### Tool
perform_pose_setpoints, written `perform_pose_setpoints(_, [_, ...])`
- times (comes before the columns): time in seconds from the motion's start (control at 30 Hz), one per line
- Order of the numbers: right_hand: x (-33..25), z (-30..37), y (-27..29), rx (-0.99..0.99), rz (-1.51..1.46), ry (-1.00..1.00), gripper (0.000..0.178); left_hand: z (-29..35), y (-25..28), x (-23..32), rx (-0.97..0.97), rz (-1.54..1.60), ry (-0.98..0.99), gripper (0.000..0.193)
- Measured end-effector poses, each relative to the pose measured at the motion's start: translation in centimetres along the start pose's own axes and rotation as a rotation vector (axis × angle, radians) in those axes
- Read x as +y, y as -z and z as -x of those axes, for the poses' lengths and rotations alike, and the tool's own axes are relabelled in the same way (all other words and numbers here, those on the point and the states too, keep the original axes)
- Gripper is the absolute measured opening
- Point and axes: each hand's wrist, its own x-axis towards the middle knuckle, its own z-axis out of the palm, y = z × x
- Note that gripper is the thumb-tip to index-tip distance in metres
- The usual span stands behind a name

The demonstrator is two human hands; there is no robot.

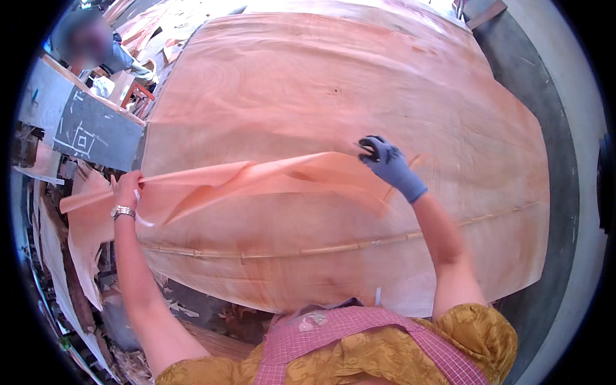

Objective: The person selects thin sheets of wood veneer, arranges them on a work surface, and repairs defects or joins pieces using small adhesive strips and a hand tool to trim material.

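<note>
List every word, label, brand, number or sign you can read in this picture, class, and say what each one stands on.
No text reads clearly enough to quote.
Grey panel at left: white hand-drawn strokes, including nested squares; whether they are writing is unclear.
Blue-grey glove on the right hand: dark marks, too small and blurred to read.
Wristwatch below the left hand: any markings are too small to read.

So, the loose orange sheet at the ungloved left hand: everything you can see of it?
The loose orange sheet looks like thin wood veneer. It's creased and partly folded over lengthwise, extending over the wide sheet; its left end reaches past that sheet's edge. The left hand holds it near there. The gloved right hand is by its right end; contact is unclear.
</note>
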Motion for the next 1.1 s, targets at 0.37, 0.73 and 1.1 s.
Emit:
perform_pose_setpoints(0.37, [0.6,35.7,-2.6,0.059,0.615,-0.646,0.047,15.7,-0.1,32.0,-0.250,0.391,-0.283,0.084])
perform_pose_setpoints(0.73, [0.2,38.9,-3.5,-0.105,0.559,-0.563,0.056,19.6,-2.6,33.9,-0.157,0.393,-0.280,0.087])
perform_pose_setpoints(1.1, [-2.2,37.2,-0.9,0.083,0.443,-0.410,0.040,21.4,-1.9,34.7,-0.155,0.564,-0.280,0.076])
